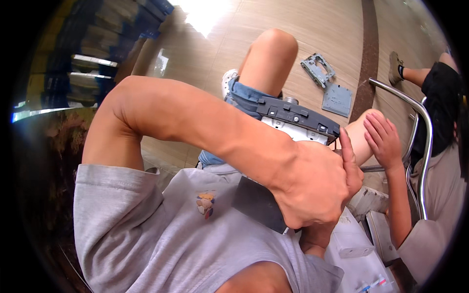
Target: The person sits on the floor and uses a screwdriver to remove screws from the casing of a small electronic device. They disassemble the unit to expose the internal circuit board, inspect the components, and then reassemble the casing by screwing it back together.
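On my lap lies a boxy metal unit with a black front panel (299, 115), which carries a round knob and looks like a car stereo. My left hand (315, 183) reaches across it from the left, its fingers curled under and one finger stretched along the panel's right end. What these fingers close on is hidden. Below it, only a part of my right hand (315, 240) shows, tucked underneath, its fingers out of sight. A dark flat plate (259, 202) sits under my left forearm, against my grey shirt; whether it belongs to the unit I cannot tell.
A metal frame (318, 69) and a flat grey metal plate (337, 99) lie on the tiled floor ahead. At right, another person's hand (384, 139) rests by a bare knee, near a chrome chair tube (424, 127). White boxes (349, 237) stand at lower right.
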